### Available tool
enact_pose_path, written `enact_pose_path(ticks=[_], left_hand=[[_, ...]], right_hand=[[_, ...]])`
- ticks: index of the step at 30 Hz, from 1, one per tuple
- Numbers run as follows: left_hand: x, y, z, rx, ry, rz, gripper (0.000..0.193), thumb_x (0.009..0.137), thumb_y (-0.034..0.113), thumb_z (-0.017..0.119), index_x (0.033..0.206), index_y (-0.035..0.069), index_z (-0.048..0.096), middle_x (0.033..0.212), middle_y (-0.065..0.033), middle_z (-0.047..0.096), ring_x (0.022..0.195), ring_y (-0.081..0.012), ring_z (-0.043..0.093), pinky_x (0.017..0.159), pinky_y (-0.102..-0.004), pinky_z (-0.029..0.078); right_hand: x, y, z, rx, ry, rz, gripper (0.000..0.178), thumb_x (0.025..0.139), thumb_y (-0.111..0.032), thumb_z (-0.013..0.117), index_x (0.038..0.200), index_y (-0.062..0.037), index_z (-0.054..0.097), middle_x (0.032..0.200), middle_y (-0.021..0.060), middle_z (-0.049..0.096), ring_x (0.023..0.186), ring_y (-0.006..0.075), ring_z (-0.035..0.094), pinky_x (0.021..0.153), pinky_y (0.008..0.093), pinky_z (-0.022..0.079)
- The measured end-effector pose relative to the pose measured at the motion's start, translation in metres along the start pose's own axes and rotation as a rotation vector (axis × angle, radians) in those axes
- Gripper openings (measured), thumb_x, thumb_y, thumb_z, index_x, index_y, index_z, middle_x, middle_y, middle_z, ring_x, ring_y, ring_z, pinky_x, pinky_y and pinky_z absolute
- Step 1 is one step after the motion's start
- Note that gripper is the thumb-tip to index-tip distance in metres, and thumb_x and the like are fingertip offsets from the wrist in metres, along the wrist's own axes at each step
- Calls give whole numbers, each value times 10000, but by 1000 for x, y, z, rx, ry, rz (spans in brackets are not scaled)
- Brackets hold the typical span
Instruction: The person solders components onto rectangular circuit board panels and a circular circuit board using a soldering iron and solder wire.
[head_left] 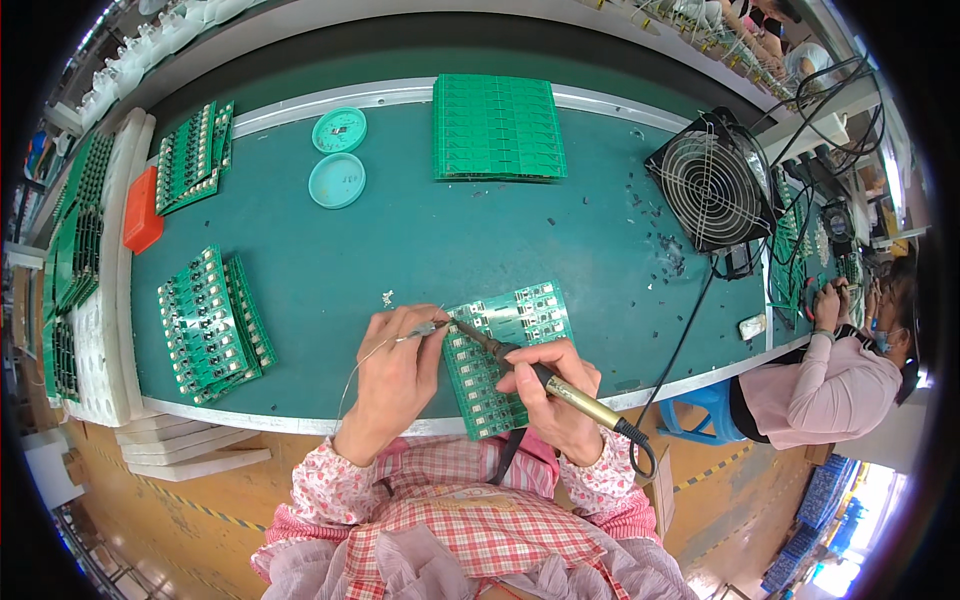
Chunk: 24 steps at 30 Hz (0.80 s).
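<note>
Head view showed checked pink sleeves at the near edge, with both hands over a green circuit panel [505, 355] lying tilted on the near rim of the teal desk [400, 240]. That panel was a flat rectangle, scored into small units with pale components in rows. The right hand [555, 395] was clenched around a soldering iron [530, 372] with a brass-coloured barrel and dark grip, its tip touching the panel's left edge. The left hand [395, 375] pinched a thin silvery solder wire [372, 350], which curved back past the wrist, its end meeting the iron's tip.

Left of the hands lay a stack of populated boards [212, 325], ridged with white parts. Farther left, white foam trays [100, 340] held more green boards. Farther off sat an orange block [143, 210], another fanned board stack [192, 155], two round mint-green lids [338, 155], and a neat pile of bare green panels [497, 127]. At the far right stood a black fan [712, 182] with a round wire grille. A second person in a pink sleeve [825, 385] worked at the right.
</note>
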<state>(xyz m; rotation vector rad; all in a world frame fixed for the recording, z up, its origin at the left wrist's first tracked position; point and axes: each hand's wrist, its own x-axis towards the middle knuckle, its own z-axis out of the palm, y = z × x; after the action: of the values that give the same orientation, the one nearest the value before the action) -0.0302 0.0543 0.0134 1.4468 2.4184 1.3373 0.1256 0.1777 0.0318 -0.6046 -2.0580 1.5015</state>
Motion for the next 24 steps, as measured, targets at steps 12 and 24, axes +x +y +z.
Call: enact_pose_path(ticks=[12, 24], left_hand=[[1, -2, 0, 5, -4, -1, 146, 857, -14, 669, 997, 24, 657, 1000, -102, 687, 877, -313, 638, 785, -384, 490], [2, 0, 1, 22, 12, 35, 157, 807, -61, 689, 947, 0, 649, 992, -87, 692, 873, -273, 653, 776, -371, 477]], right_hand=[[11, 5, -9, -210, -155, -353, 122, 853, -41, 718, 950, -34, 645, 699, 69, 717, 620, 181, 716, 551, 286, 544], [3, 10, -12, -175, -34, -400, 100, 868, -57, 703, 944, -36, 641, 709, 76, 730, 622, 187, 721, 563, 289, 548]])
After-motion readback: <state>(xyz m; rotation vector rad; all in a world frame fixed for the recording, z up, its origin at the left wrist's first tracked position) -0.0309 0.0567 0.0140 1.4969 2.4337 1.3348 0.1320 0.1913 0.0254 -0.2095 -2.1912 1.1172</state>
